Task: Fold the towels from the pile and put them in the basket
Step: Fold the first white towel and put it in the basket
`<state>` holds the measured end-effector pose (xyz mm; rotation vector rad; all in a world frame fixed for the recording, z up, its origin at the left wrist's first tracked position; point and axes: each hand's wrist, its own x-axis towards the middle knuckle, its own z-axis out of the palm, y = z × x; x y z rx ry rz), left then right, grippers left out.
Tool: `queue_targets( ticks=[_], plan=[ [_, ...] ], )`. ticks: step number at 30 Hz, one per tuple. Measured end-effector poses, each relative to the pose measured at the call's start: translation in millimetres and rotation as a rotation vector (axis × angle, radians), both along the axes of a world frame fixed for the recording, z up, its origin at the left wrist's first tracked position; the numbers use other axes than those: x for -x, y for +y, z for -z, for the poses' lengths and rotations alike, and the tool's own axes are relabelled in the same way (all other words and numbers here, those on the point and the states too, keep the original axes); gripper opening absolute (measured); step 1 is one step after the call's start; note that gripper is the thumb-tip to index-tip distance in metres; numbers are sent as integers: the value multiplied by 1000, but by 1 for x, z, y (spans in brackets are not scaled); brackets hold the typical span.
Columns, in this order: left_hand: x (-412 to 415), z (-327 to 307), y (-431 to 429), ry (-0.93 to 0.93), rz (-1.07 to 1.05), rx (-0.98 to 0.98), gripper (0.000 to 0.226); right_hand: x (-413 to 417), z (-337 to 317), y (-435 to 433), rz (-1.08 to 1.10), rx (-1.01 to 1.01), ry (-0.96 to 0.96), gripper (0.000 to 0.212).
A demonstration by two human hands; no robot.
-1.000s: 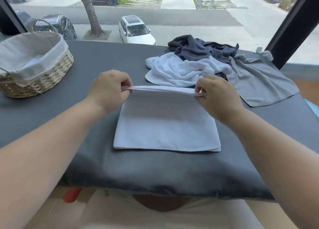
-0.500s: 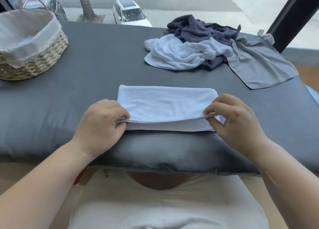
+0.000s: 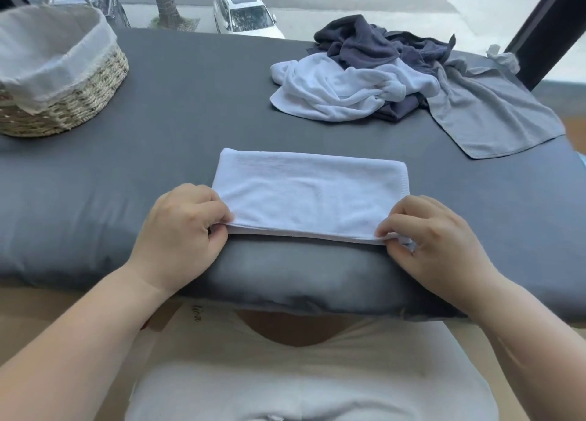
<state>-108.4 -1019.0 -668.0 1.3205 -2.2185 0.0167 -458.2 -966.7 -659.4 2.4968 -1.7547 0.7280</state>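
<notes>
Hands, left (image 3: 180,233) and right (image 3: 434,239) — pinch folded towel (image 3: 307,195)

A padded table under a smooth dark grey cover (image 3: 165,109) fills the middle of the frame, its near edge rounded. Along the top a window (image 3: 396,5) looks down on a daylit street. A white car (image 3: 244,16) sits at top centre, a tree trunk (image 3: 163,2) just left of it, and a dark car (image 3: 106,3) in the upper left. A black frame post (image 3: 545,30) slants across the upper right, and brown floor (image 3: 575,128) shows at the right edge.

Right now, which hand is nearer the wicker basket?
Left. The left hand pinches the folded towel's corner on the basket side; the right hand pinches the opposite corner.
</notes>
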Motion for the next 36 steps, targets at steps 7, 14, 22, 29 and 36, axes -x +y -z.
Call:
queue_targets(
  ticks=[7, 14, 22, 29, 36],
  plan=[
    [8, -33, 4, 153, -21, -299, 30, -19, -33, -8, 44, -231, 90, 26],
    [73, -30, -41, -114, -130, -360, 51, -92, -29, -70, 129, -314, 275, 49],
    [69, 2, -43, -450, -79, -480, 96, -85, 10, -68, 102, -504, 287, 69],
    [57, 3, -49, -428, -162, -554, 118, -49, 6, -62, 267, -568, 266, 98],
    [53, 5, -51, -387, -147, -562, 126, -27, 9, -56, 361, -592, 228, 106]
  ],
)
